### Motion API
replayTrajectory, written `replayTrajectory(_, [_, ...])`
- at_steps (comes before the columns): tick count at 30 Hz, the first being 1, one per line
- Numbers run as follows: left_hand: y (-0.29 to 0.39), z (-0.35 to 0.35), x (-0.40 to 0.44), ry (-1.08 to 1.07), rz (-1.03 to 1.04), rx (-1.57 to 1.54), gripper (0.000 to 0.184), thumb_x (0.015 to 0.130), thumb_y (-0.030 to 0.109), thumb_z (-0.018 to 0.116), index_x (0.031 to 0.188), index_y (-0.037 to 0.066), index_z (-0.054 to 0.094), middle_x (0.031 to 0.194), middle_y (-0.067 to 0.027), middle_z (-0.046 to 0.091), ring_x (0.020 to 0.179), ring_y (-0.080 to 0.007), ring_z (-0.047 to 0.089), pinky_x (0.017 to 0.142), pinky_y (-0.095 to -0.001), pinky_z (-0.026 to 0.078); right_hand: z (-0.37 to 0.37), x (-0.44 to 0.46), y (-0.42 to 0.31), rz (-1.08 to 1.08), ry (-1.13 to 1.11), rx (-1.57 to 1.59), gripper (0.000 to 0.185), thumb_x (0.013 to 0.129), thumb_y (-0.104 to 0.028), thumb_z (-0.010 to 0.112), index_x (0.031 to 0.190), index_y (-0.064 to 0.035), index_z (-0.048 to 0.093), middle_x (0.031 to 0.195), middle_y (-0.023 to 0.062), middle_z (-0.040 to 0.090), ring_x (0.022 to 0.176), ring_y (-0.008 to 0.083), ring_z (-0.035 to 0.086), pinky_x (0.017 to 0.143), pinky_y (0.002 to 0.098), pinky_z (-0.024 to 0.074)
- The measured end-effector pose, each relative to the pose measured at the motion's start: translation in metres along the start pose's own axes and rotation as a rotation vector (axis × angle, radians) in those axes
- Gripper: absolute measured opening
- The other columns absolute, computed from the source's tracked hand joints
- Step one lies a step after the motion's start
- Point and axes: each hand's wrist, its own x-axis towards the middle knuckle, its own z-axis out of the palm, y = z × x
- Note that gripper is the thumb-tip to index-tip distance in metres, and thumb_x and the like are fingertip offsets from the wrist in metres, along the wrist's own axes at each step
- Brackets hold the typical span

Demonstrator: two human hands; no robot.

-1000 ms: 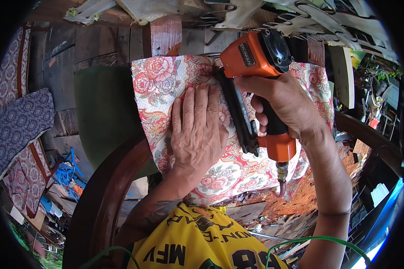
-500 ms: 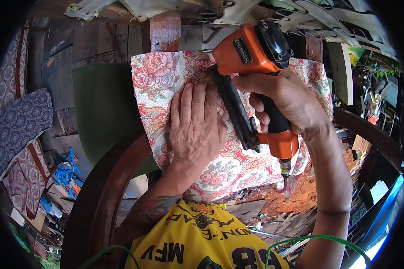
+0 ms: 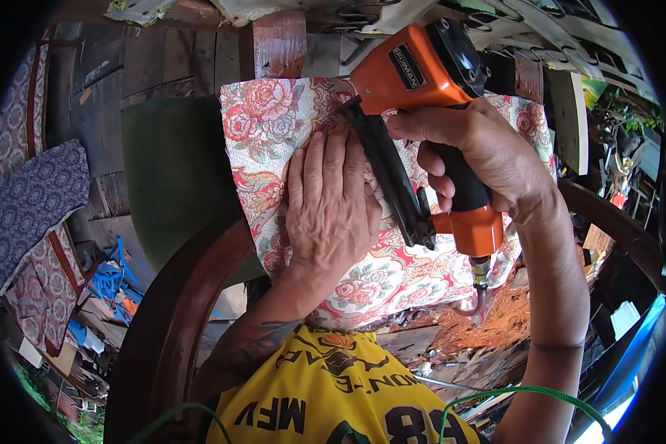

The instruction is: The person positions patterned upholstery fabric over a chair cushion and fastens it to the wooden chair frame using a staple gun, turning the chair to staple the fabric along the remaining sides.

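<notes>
My right hand (image 3: 488,155) grips the black handle of an orange pneumatic staple gun (image 3: 407,70). An air hose fitting hangs from the handle's lower end. The gun's nose is down on the floral fabric (image 3: 263,122), just beyond my left fingertips; whether it touches is hard to tell. My left hand (image 3: 329,196) lies flat on the fabric, fingers stretched forward and side by side, left of the gun's black magazine. Red and white roses pattern the fabric, which covers the piece in front of me. What lies beneath it is hidden.
Curved dark wooden arms (image 3: 192,296) flank the fabric. A dark green panel (image 3: 166,177) lies to the left, with blue patterned fabric (image 3: 37,200) farther out. Metal springs (image 3: 496,15) run along the top. A green cord (image 3: 525,392) crosses near my right arm.
The fabric, both hands and the staple gun appear shifted slightly right in view. My left hand still presses on the fabric, and the gun's nose stays near its fingertips.
</notes>
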Motion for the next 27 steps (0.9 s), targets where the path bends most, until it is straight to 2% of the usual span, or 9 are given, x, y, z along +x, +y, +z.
replayTrajectory(6, [-0.001, 0.003, 0.000, 0.019, -0.003, -0.030, 0.070, 0.089, 0.027, 0.058, 0.152, -0.002, 0.049, 0.158, -0.0210, 0.048, 0.149, -0.0400, 0.042, 0.126, -0.0553, 0.027, 0.000, 0.001, 0.000, 0.051, 0.019, 0.002, 0.029, 0.093, -0.028, 0.077, 0.106, -0.0032, 0.070, 0.066, 0.0009, 0.059, 0.049, 0.0100, 0.060, 0.044, 0.0280, 0.0523])
replayTrajectory(11, [-0.004, 0.007, -0.002, 0.101, 0.028, -0.104, 0.062, 0.091, 0.022, 0.059, 0.146, -0.002, 0.045, 0.156, -0.0231, 0.050, 0.148, -0.0423, 0.043, 0.124, -0.0573, 0.029, 0.000, 0.001, 0.002, 0.043, 0.028, 0.032, 0.030, 0.093, -0.029, 0.077, 0.106, -0.0029, 0.070, 0.065, 0.0006, 0.058, 0.049, 0.0101, 0.060, 0.043, 0.0281, 0.0535])
replayTrajectory(17, [-0.006, 0.010, -0.002, 0.128, 0.064, -0.083, 0.054, 0.093, 0.021, 0.058, 0.141, 0.000, 0.044, 0.155, -0.0239, 0.050, 0.147, -0.0431, 0.043, 0.124, -0.0578, 0.029, 0.003, 0.000, 0.001, 0.023, 0.027, 0.021, 0.027, 0.094, -0.028, 0.075, 0.101, -0.0016, 0.071, 0.065, 0.0009, 0.058, 0.050, 0.0108, 0.062, 0.044, 0.0291, 0.0533])
replayTrajectory(19, [-0.006, 0.007, -0.001, 0.108, 0.062, -0.094, 0.054, 0.094, 0.022, 0.058, 0.141, 0.000, 0.044, 0.155, -0.0239, 0.050, 0.148, -0.0430, 0.042, 0.124, -0.0577, 0.029, 0.005, 0.000, 0.001, 0.021, 0.054, -0.023, 0.027, 0.095, -0.027, 0.074, 0.095, -0.0008, 0.071, 0.065, 0.0015, 0.060, 0.050, 0.0117, 0.062, 0.045, 0.0298, 0.0536])
replayTrajectory(27, [-0.006, 0.009, -0.003, 0.069, 0.052, -0.088, 0.054, 0.096, 0.025, 0.058, 0.141, 0.000, 0.045, 0.157, -0.0234, 0.048, 0.150, -0.0421, 0.040, 0.125, -0.0562, 0.028, 0.010, -0.002, 0.001, -0.031, 0.043, -0.072, 0.024, 0.096, -0.026, 0.072, 0.090, -0.0024, 0.070, 0.065, 0.0015, 0.061, 0.052, 0.0117, 0.063, 0.048, 0.0296, 0.0533])
